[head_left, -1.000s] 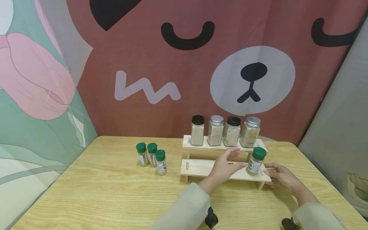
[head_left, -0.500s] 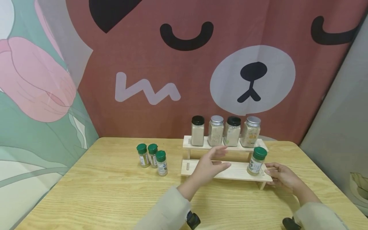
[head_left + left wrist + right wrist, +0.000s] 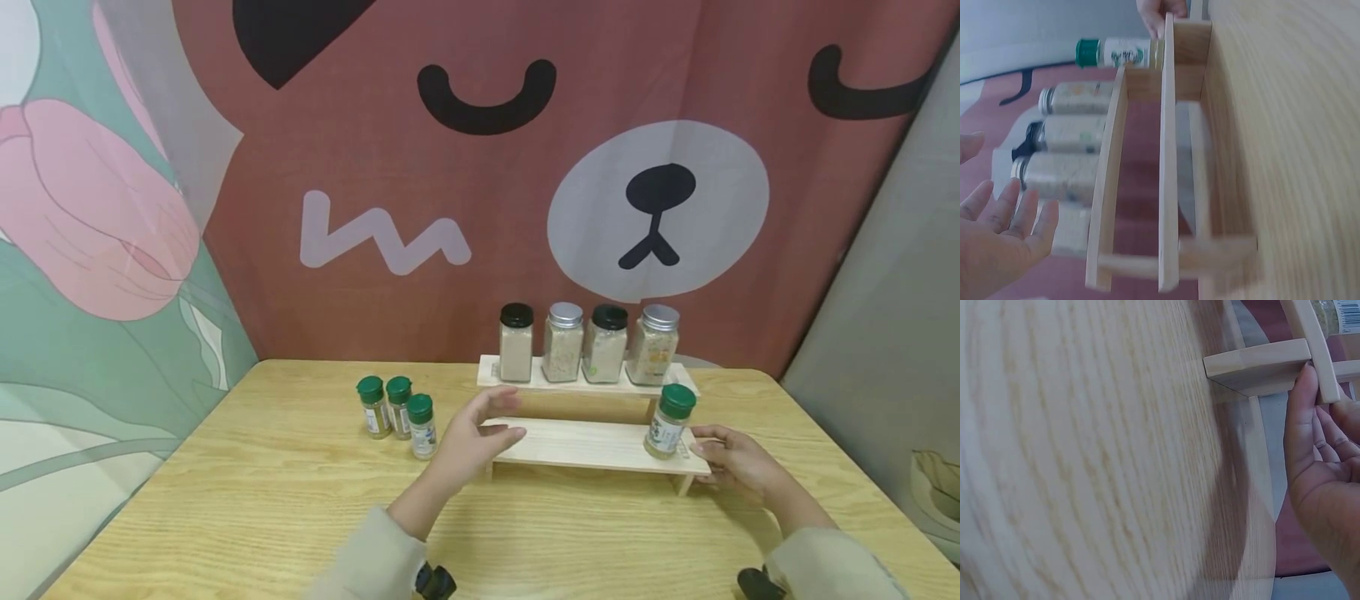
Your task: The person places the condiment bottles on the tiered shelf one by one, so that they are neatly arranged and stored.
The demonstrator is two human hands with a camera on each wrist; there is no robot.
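Observation:
A two-tier wooden spice rack (image 3: pixel 577 443) stands on the table. My right hand (image 3: pixel 738 460) holds the right end of its lower tier; in the right wrist view the thumb and fingers (image 3: pixel 1302 419) pinch the board's end beside a leg. Close to that hand, a green-capped spice jar (image 3: pixel 666 427) stands upright on the lower tier. My left hand (image 3: pixel 462 446) is at the rack's left end, fingers apart with nothing in them. In the left wrist view, this hand (image 3: pixel 1000 244) appears clear of the boards, thumb spread. It hides the lower tier's left corner in the head view.
Several square spice jars with black or silver lids, such as a black-lidded one (image 3: pixel 516 346), line the upper tier. Left of the rack, three green-capped jars (image 3: pixel 422 433) stand together on the wooden table (image 3: pixel 247 483). A printed curtain (image 3: pixel 375 325) hangs behind.
My left hand has moved left along the lower tier, away from the green-capped jar, to the rack's left end. My right hand stays on the right end.

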